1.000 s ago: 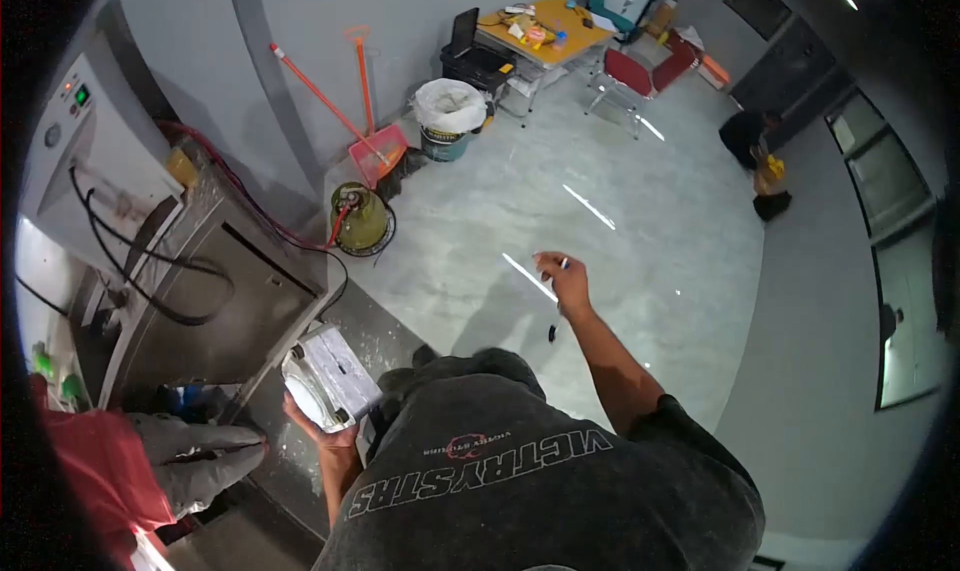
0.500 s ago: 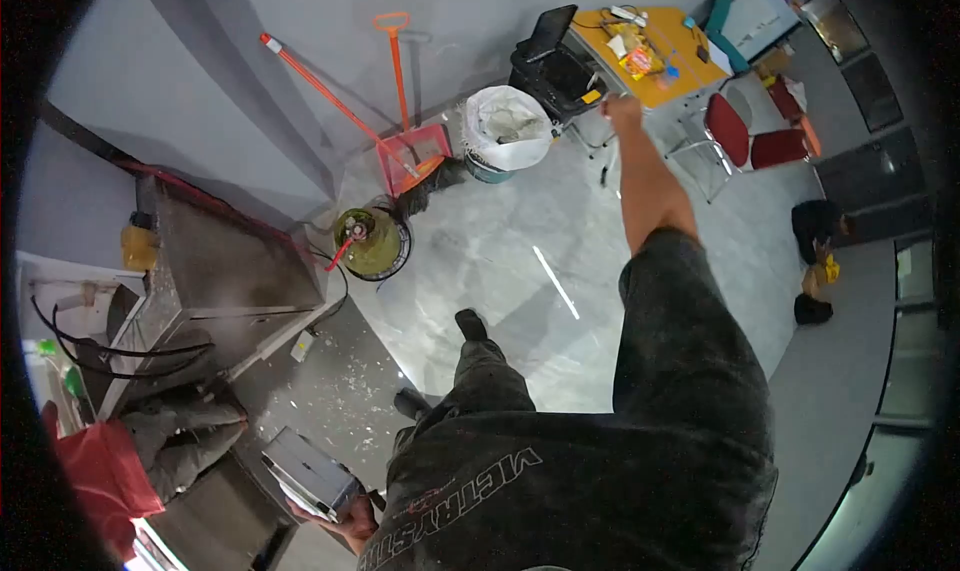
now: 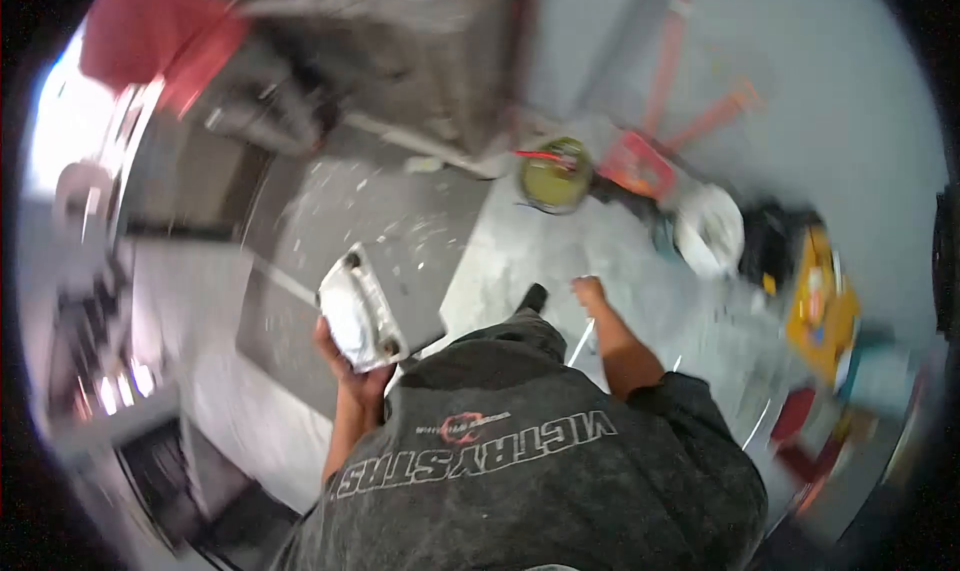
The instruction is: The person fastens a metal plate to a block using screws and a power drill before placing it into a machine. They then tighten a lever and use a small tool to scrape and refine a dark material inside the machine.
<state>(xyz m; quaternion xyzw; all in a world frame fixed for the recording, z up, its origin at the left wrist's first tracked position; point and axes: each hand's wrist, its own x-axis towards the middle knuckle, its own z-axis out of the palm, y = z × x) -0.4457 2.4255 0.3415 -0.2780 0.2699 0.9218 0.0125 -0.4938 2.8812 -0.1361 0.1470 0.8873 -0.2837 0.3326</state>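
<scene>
My left hand (image 3: 365, 379) is wrapped round the lower edge of a silver-grey metal box (image 3: 362, 311), held out at my left side. The box has a shiny whitish front face with dark spots near two corners, and a grey side; what kind of box it is I cannot make out. My right hand (image 3: 590, 293) hangs over the pale floor in front of me, its fingers curled in, with nothing visible in it. It is slightly blurred and touches no object.
A green gas cylinder (image 3: 556, 176) stands ahead, near a red dustpan (image 3: 638, 166) and a white-lined bin (image 3: 710, 231). To the right are a yellow table (image 3: 815, 316) and red chairs (image 3: 800, 451). A person in red (image 3: 155, 36) is at upper left, beside a brown-grey cabinet (image 3: 430, 61).
My view has turned left, so the room has swung to the right. The box has come up nearer and tilted, its shiny face showing. My right arm has dropped from its outstretched position.
</scene>
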